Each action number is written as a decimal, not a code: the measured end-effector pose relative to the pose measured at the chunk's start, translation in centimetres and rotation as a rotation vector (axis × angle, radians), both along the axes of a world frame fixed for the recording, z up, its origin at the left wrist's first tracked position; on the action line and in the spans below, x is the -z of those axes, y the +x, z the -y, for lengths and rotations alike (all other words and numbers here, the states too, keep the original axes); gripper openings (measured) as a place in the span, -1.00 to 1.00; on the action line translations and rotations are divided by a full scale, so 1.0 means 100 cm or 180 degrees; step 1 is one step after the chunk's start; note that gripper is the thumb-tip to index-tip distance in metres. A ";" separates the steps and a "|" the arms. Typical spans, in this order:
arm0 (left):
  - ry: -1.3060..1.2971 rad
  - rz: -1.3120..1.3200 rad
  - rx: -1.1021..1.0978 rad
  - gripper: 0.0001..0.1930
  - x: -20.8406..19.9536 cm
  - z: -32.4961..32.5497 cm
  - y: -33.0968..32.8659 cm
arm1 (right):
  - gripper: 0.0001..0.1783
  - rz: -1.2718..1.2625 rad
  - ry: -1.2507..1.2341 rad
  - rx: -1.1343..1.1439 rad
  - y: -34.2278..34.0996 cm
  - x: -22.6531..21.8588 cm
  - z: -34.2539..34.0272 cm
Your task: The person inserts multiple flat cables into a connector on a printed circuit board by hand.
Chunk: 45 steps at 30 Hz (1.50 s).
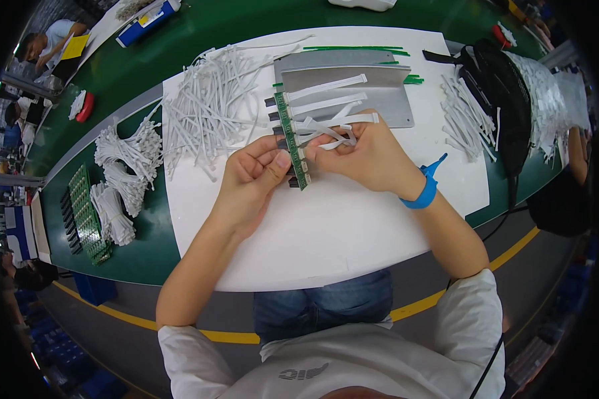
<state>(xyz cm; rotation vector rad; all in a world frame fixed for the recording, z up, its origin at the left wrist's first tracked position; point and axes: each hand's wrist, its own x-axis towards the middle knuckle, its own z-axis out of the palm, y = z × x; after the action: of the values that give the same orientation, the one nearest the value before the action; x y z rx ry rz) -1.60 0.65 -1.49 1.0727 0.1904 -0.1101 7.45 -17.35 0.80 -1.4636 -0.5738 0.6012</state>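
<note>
A narrow green circuit board strip (pixel 288 130) is held upright over the white sheet, with black connectors along its left side and white sockets on its right. My left hand (pixel 256 174) is closed on its lower part, thumb in front. Several white flat cables (pixel 326 86) run from the board to the right. My right hand (pixel 363 156), with a blue wristband (pixel 422 193), is pinched at a white cable beside the lower sockets; the fingertips partly hide its end. Behind the cables stands a grey metal bracket (pixel 393 100).
A white sheet (pixel 313 246) covers part of the green bench. Loose white cables (pixel 209 106) are heaped left, with bundled cables (pixel 130 159) and more boards (pixel 90 216) beyond. At right lie more cables (pixel 469 120) and a black bag (pixel 499 93). A person (pixel 46 46) sits far left.
</note>
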 end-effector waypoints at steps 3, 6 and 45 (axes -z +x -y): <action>-0.0038 -0.0051 0.0010 -0.73 0.000 -0.001 0.000 | -0.69 -0.0057 -0.0139 -0.0077 0.000 -0.003 0.000; -0.0043 0.0024 0.0036 -0.73 -0.002 -0.002 0.004 | -0.75 0.0008 -0.0510 -0.0056 0.006 0.002 0.001; 0.0311 0.0282 -0.0354 -0.72 -0.009 -0.003 0.003 | -0.83 -0.0189 -0.0026 0.0096 0.000 0.004 -0.006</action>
<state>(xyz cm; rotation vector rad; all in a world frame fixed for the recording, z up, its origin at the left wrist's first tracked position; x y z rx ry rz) -1.34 0.96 -0.55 1.1594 0.1764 0.0471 7.40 -16.75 0.45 -1.4548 -0.5026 0.6219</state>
